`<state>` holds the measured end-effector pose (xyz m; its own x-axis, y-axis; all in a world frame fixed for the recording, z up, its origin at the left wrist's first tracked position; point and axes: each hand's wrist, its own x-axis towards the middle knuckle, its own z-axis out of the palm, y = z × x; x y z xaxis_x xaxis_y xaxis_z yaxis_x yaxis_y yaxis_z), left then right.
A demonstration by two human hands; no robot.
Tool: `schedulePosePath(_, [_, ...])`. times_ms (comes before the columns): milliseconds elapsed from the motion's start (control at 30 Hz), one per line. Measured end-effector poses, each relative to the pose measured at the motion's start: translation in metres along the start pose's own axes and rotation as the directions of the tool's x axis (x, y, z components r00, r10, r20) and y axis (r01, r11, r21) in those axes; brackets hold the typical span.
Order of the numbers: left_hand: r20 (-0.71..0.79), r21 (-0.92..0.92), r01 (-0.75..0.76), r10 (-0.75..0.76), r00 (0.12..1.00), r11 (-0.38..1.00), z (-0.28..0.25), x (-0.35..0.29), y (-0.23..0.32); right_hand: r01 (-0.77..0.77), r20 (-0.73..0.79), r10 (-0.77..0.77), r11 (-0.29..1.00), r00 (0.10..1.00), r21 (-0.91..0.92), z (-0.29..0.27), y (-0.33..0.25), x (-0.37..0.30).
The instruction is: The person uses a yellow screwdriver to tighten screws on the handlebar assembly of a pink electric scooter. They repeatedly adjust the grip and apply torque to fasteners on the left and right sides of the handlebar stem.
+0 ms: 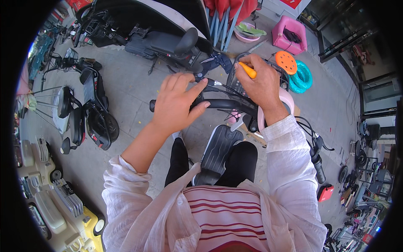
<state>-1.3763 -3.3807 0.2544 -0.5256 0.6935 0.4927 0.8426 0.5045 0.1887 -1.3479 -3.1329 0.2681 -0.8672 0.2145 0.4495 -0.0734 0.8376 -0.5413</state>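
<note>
My left hand [178, 98] lies palm down over the left side of a black handlebar [222, 103], its thumb and forefinger spread apart. The forefinger's tip is beside the silver-ended brake lever fitting [214, 83], and the bar's end shows left of the wrist. Across the handlebar, my right hand [262, 82] is closed round a yellow-orange screwdriver handle [248, 70]; its shaft and tip are hidden. Black cables [233, 92] and a dark basket [238, 80] lie near that hand. Below the bar, a black scooter saddle [216, 153] stands between my legs.
Parked electric scooters [94, 109] stand on the left and a dark one [168, 46] ahead. A pink armchair [289, 33], an orange round stool seat [286, 63] and turquoise rings [301, 77] are ahead right. A red box [325, 193] and many parts lie on the right.
</note>
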Motion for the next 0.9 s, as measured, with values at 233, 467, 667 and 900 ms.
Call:
schedulePosePath(233, [-0.076,0.05,-0.029,0.032,0.997,0.998,0.001,0.009,0.006,0.007,-0.011,-0.007,1.0,1.0,0.009,-0.001,0.0,0.0])
schedulePosePath(467, [-0.14,0.032,-0.093,0.097,0.985,0.995,0.011,0.0,-0.004,0.028,-0.023,-0.027,0.999,0.999,0.021,0.001,-0.001,-0.001])
schedulePosePath(667, [-0.108,0.069,-0.007,0.014,0.994,0.998,0.007,0.011,0.007,0.02,-0.03,-0.019,1.0,0.999,0.024,0.001,0.003,0.0])
schedulePosePath(900, [-0.123,0.116,0.075,-0.06,0.991,0.99,0.05,0.039,0.081,0.025,-0.073,-0.023,0.999,0.997,0.028,0.002,0.005,0.002])
